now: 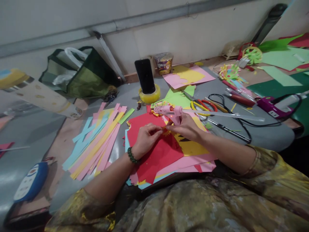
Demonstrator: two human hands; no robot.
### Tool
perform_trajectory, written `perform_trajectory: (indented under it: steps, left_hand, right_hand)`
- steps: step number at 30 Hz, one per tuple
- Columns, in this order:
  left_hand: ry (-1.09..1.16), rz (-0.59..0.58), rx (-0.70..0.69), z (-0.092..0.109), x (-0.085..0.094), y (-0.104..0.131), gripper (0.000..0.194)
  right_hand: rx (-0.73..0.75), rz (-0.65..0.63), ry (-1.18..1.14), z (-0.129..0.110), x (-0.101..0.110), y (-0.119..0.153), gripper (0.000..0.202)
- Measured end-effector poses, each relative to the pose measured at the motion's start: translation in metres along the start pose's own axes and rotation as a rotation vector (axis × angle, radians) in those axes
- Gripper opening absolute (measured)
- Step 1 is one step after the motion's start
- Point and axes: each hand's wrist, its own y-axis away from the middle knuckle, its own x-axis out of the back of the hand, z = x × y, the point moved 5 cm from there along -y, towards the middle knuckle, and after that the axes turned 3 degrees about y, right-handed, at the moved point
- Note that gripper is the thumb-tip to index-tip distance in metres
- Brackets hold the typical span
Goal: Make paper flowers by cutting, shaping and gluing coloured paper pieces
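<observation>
My right hand (189, 127) is wrapped round a pink hot glue gun (178, 111), its nozzle facing left. A long translucent glue stick (227, 115) sticks out of the gun's back. My left hand (147, 137) is closed in a pinch at a small yellow fringed paper piece (167, 131), and the right fingertips meet it from the other side. Beneath both hands lies red paper (154, 161) on a stack of pink, yellow and blue sheets. A multicoloured paper flower (158, 108) sits just beyond the glue gun.
Coloured paper strips (98, 141) lie to the left. A phone (145, 77) leans upright in a tape roll (149, 94). Scissors (201, 106), a black pen (227, 129) and a purple power strip (274, 108) with a black cable are on the right. A green bag (79, 74) stands at the back.
</observation>
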Motion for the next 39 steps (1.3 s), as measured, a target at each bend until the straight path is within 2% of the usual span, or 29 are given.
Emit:
perform_trajectory:
  steps: [10,16,20,28,31,34,39]
  left_hand:
    - [0.021,0.006,-0.008,0.004,-0.001,0.000,0.012]
    - [0.073,0.056,0.124,0.000,0.001,0.004,0.015]
    - [0.045,-0.011,0.182,-0.006,-0.001,0.002,0.026]
    - [-0.075,-0.108,0.206,-0.007,-0.004,-0.004,0.026]
    - [-0.033,-0.141,0.218,-0.003,-0.003,-0.004,0.029]
    - [0.080,-0.168,0.232,-0.001,-0.005,-0.004,0.023]
    - [0.164,-0.106,0.231,-0.001,-0.004,-0.004,0.018]
  right_hand:
    - [0.042,-0.048,0.040,-0.008,-0.003,0.001,0.007]
    - [0.034,-0.013,0.025,-0.005,0.000,0.000,0.012]
    - [-0.024,-0.013,-0.021,0.001,0.001,0.000,0.014]
    - [-0.046,-0.012,-0.010,0.003,0.001,0.000,0.011]
    - [-0.061,-0.016,-0.017,0.001,0.000,0.001,0.010]
    - [-0.076,-0.012,0.000,-0.001,0.000,0.003,0.009]
    - [-0.063,0.010,0.005,-0.002,0.001,0.003,0.010]
